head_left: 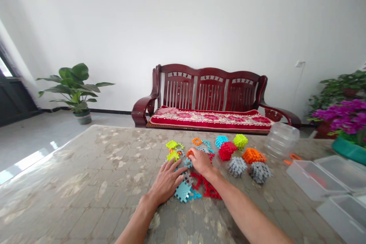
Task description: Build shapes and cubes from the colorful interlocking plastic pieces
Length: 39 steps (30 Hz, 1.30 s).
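Flat plastic interlocking puzzle pieces lie in a loose pile on the table. My left hand [167, 180] rests at the pile's left side, fingers spread, its fingertips near a lime-green piece [172, 155]. My right hand [201, 162] is closed, thumb and fingers pinching an orange interlocking piece [189, 153] over the pile; part of the piece is hidden by the fingers. Close to my wrists lie a light-blue piece [183, 191] and several red pieces [211, 190]. Another orange piece [197, 141] sits at the pile's far edge.
To the right stand assembled cubes: red [227, 151], blue [221, 142], lime [240, 141], orange [254, 155] and grey [237, 167]. Beyond them are a clear plastic jar [282, 140], clear boxes [316, 183] and purple flowers [340, 116]. A wooden bench [210, 71] stands behind the table [71, 183].
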### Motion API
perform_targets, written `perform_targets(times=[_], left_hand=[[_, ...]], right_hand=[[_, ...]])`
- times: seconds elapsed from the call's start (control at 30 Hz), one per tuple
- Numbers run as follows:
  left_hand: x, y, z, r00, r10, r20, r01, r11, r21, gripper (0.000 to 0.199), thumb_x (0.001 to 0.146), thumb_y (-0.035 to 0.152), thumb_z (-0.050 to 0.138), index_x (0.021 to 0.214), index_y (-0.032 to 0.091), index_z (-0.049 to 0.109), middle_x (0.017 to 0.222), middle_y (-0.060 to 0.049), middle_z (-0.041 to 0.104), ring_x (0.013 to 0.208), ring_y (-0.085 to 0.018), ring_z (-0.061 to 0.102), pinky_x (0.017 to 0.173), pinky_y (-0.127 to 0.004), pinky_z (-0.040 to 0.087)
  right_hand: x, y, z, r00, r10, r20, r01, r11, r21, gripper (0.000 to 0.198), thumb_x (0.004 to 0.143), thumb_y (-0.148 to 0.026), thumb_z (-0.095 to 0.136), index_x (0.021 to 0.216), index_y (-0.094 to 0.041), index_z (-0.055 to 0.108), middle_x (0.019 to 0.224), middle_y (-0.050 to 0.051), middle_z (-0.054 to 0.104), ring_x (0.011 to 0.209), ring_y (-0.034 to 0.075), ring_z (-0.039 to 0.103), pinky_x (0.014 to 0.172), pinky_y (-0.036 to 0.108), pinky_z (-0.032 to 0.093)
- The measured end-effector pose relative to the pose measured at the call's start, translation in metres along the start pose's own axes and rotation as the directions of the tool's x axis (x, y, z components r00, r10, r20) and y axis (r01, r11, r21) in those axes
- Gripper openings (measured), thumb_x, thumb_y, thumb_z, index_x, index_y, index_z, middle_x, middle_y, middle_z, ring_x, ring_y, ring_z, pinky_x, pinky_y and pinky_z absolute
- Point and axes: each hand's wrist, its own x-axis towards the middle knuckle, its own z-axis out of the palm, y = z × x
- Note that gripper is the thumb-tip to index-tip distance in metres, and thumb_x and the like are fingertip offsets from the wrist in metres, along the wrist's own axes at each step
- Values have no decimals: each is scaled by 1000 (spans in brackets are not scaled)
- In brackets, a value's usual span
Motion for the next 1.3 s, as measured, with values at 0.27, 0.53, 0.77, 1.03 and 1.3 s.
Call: perform_targets(times=[0.27, 0.53, 0.77, 1.03, 1.3], left_hand=[[0, -1, 3, 1000, 25, -17, -25, 999, -23, 43, 98, 49, 37, 136, 41, 56, 150, 2, 50, 145, -26, 32, 119, -53, 24], [0, -4, -6, 994, -56, -89, 43, 989, -142, 43, 99, 44, 34, 130, 36, 62, 141, 0, 59, 139, -24, 42, 118, -51, 29], [2, -19, -6, 813, -432, -390, 408, 901, -147, 38, 94, 28, 41, 120, 25, 68, 126, -6, 68, 126, -26, 55, 108, -46, 40], [3, -23, -5, 807, -491, -328, 480, 869, -120, 38, 90, 24, 44, 121, 23, 66, 124, -6, 68, 118, -25, 59, 105, -42, 42], [4, -25, -5, 826, -477, -300, 474, 876, -88, 38, 90, 23, 44, 119, 23, 67, 123, -7, 69, 121, -27, 58, 106, -43, 41]], right_hand=[[7, 8, 0, 992, 109, -61, -100, 986, 130, 28, 97, -23, 38, 115, -22, 59, 102, 5, 74, 88, 17, 69, 73, 25, 44], [-1, 48, -1, 980, -21, -200, 87, 942, 325, 61, 66, 5, 39, 115, -24, 60, 128, 1, 64, 122, 14, 56, 102, 28, 41], [-12, 70, -2, 977, 62, -203, 4, 951, 310, 54, 65, 3, 42, 109, -21, 64, 114, 6, 70, 112, 20, 62, 100, 34, 45], [-9, 56, -14, 984, -135, -112, 148, 981, 123, 55, 75, -14, 57, 130, -19, 59, 143, 8, 54, 129, 23, 49, 111, 35, 34], [-1, 21, -25, 1000, -11, 2, 11, 983, -181, 49, 77, -47, 67, 117, -18, 66, 124, 15, 63, 118, 32, 53, 100, 44, 39]])
